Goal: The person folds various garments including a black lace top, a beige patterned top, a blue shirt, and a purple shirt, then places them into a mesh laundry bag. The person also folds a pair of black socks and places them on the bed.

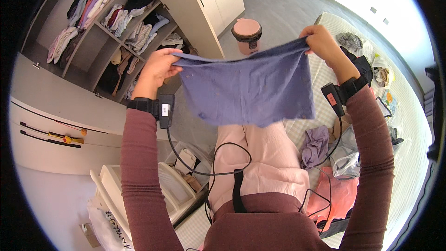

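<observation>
A blue-purple cloth garment (244, 90) hangs stretched out in the air above my lap. My left hand (162, 66) pinches its upper left corner between thumb and fingers. At the upper right corner, my right hand (318, 42) grips the fabric in closed fingers and sits somewhat higher than the left. The top edge sags between both hands, and the lower edge falls just over my pink trousers (258, 160). Which kind of garment it is cannot be told.
An open wardrobe (94, 66) with folded clothes is at the left. A pink bin (247, 36) stands on the grey floor ahead. The bed (324, 73) at right bears a purple cloth (315, 144), a coral garment (331, 191) and clear plastic bags (345, 165). Black cables (223, 173) cross my lap.
</observation>
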`<state>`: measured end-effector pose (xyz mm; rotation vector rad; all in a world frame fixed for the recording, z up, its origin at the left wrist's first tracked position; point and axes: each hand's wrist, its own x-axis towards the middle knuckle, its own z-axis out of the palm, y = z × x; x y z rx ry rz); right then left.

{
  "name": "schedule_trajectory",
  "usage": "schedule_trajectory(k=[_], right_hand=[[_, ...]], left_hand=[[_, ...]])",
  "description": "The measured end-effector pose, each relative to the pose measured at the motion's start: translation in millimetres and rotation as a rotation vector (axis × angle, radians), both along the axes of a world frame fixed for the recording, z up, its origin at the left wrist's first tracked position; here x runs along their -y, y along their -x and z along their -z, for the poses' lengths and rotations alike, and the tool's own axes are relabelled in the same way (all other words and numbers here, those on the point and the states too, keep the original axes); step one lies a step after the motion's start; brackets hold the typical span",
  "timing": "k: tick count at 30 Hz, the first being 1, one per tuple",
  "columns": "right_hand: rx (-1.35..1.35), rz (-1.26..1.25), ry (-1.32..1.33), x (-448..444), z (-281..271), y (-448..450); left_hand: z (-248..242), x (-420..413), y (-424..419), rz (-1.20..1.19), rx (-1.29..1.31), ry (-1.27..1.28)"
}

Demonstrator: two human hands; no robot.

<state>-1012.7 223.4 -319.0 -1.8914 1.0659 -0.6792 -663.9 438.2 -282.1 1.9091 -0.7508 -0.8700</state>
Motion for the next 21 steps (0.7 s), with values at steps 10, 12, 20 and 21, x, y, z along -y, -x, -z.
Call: schedule_trajectory(k=[10,12,20,21], right_hand=[[-0.127,-0.28,0.192,-90.6,48.3,58.3],[-0.161,-0.303,0.145,-106.0,81.9,82.4],[-0.492,-0.127,-0.053,-143.3,178.3,104.3],[-0.491,-0.121,-0.398,-151.4,179.5,100.1]], left_hand=[[51.9,-128.9,32.4,0.174,0.134,-0.218],[80.0,-157.7,66.3,0.301,0.209,-0.477],[148.0,-150.4,85.0,0.684,0.125,-0.473],[163.2,-132.3,76.4,0.603,0.258,-0.401]])
